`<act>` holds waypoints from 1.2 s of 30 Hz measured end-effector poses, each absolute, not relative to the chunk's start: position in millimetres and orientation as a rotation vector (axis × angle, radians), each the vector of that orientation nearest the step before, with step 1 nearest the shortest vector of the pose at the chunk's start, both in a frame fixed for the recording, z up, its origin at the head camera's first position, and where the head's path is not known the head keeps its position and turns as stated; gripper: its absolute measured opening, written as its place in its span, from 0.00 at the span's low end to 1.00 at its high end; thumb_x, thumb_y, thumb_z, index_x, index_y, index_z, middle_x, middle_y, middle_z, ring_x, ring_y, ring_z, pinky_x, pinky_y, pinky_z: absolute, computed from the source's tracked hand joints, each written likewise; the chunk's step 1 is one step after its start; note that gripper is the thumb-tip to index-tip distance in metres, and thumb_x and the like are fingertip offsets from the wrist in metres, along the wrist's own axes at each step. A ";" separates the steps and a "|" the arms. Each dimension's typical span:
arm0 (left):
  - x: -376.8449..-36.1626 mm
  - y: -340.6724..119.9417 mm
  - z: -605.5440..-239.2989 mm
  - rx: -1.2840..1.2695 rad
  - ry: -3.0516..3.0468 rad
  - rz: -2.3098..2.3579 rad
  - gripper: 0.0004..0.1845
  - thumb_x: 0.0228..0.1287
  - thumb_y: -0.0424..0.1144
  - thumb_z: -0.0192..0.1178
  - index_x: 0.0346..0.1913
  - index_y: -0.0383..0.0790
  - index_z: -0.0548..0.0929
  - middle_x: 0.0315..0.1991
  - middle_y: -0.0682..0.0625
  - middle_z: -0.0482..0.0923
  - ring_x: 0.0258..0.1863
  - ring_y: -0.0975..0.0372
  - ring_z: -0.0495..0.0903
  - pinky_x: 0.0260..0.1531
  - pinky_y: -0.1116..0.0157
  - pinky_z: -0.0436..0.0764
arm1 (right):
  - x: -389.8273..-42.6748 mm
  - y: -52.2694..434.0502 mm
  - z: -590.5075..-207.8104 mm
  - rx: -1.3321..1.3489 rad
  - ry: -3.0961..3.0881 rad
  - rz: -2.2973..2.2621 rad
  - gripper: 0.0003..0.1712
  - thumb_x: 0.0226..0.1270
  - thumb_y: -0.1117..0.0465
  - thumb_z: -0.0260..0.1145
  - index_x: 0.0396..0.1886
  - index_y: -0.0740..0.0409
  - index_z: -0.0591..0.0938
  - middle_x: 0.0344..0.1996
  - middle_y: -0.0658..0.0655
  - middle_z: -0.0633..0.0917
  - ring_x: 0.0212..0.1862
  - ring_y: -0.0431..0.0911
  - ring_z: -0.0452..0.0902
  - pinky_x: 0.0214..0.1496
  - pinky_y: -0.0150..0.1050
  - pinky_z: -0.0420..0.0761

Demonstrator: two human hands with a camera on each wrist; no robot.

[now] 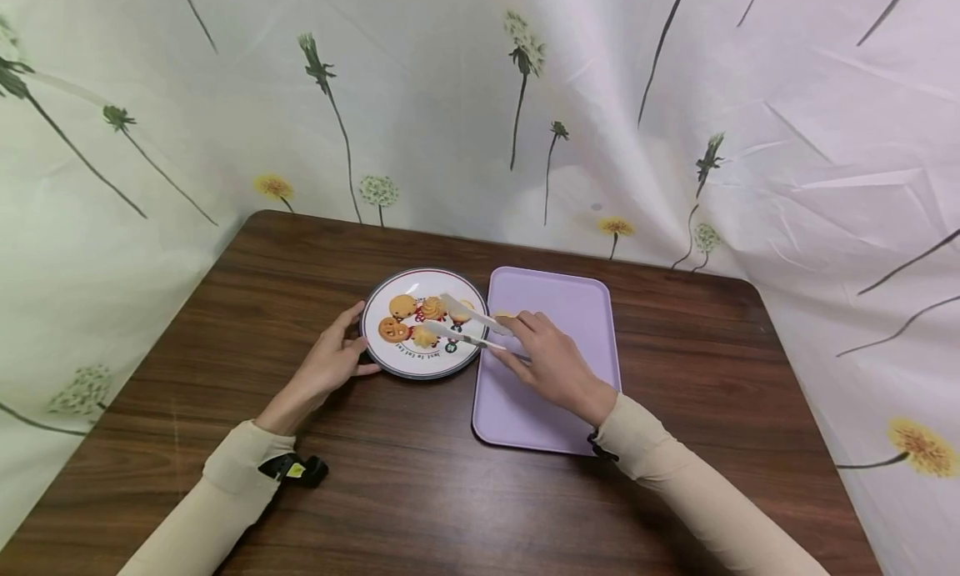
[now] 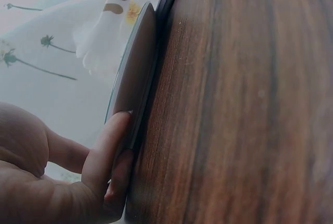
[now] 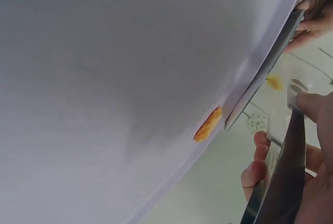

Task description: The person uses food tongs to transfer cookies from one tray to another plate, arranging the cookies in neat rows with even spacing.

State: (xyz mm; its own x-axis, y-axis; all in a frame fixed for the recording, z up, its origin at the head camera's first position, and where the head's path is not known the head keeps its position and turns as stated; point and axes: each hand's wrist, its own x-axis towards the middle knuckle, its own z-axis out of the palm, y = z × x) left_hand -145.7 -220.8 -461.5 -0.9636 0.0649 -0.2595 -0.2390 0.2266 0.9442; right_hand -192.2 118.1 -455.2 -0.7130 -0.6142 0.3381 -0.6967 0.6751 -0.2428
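My left hand [image 1: 330,355] grips the near-left rim of a white plate [image 1: 408,366] with a dark edge. In the left wrist view, its fingers [image 2: 106,151] are at the plate's raised side, against the underside. Several cookies [image 1: 402,307] lie on the plate, some round, some swirled. My right hand [image 1: 555,361] holds tongs [image 1: 480,313] with white paw-shaped ends and metal arms. The tong arms are spread, their ends over the cookies at the plate's right half. Beneath the right hand, one golden cookie [image 3: 208,125] lies near the edge of a purple tray [image 1: 525,409].
The tray stands directly right of the plate, on a dark wooden table [image 1: 405,493]. A white cloth [image 1: 450,101] printed with dandelions hangs behind the table and along its sides. Black bands circle both wrists.
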 end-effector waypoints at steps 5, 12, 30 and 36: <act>-145.2 -221.9 -461.4 -0.169 2.259 1.799 0.36 0.82 0.27 0.36 0.86 0.41 0.37 0.83 0.30 0.40 0.67 0.41 0.69 0.49 0.69 0.93 | -192.2 130.2 -455.6 1.001 -2.659 0.546 0.28 0.75 0.45 0.67 0.67 0.54 0.80 0.50 0.54 0.86 0.49 0.49 0.80 0.44 0.46 0.89; -143.7 -222.3 -463.6 -0.162 2.268 1.800 0.36 0.82 0.26 0.36 0.85 0.39 0.37 0.83 0.29 0.40 0.67 0.39 0.69 0.48 0.69 0.93 | -195.0 146.2 -453.1 0.947 -2.639 0.545 0.27 0.74 0.48 0.69 0.65 0.59 0.82 0.48 0.58 0.86 0.48 0.52 0.81 0.48 0.49 0.88; -147.0 -220.2 -463.3 -0.165 2.282 1.789 0.36 0.82 0.27 0.36 0.86 0.40 0.37 0.84 0.30 0.40 0.67 0.40 0.68 0.47 0.71 0.93 | -195.6 188.7 -453.2 0.752 -2.781 0.486 0.26 0.74 0.48 0.68 0.63 0.58 0.82 0.47 0.59 0.86 0.45 0.56 0.82 0.39 0.55 0.89; -146.9 -219.3 -463.3 -0.168 2.281 1.792 0.36 0.82 0.27 0.37 0.86 0.40 0.38 0.83 0.30 0.40 0.66 0.41 0.69 0.47 0.71 0.93 | -193.5 192.3 -456.8 0.762 -2.777 0.502 0.26 0.74 0.48 0.69 0.63 0.58 0.82 0.48 0.59 0.86 0.46 0.55 0.82 0.39 0.54 0.89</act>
